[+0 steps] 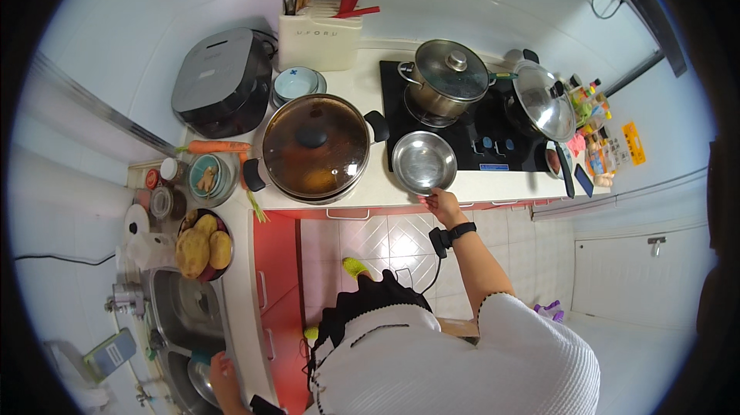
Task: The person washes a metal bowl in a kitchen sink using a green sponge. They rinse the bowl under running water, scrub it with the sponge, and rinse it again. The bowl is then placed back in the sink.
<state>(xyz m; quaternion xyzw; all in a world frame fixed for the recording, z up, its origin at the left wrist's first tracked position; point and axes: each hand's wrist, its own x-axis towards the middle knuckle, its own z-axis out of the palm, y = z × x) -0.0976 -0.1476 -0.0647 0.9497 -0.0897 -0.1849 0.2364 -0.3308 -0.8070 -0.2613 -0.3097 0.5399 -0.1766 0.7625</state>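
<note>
My right hand (pixel 440 206) grips the near rim of a shallow stainless steel bowl (pixel 424 162), which is at the front left corner of the black cooktop (pixel 491 149). At the lower left, my left hand (pixel 224 377) is at the rim of a metal bowl (pixel 202 381) in the nearer sink basin; whether its fingers grip the bowl cannot be told. A large lidded pan (pixel 315 149) stands on the counter left of the steel bowl. Behind the bowl, a lidded steel pot (pixel 448 88) is on the cooktop.
A lidded wok (pixel 543 100) with a long handle sits on the right of the cooktop. Potatoes (pixel 196 246) fill a bowl beside the sink (pixel 188 311). Carrots (pixel 219 147), bowls with ginger (pixel 206 179), jars (pixel 167 202) and a rice cooker (pixel 222 80) stand at the left.
</note>
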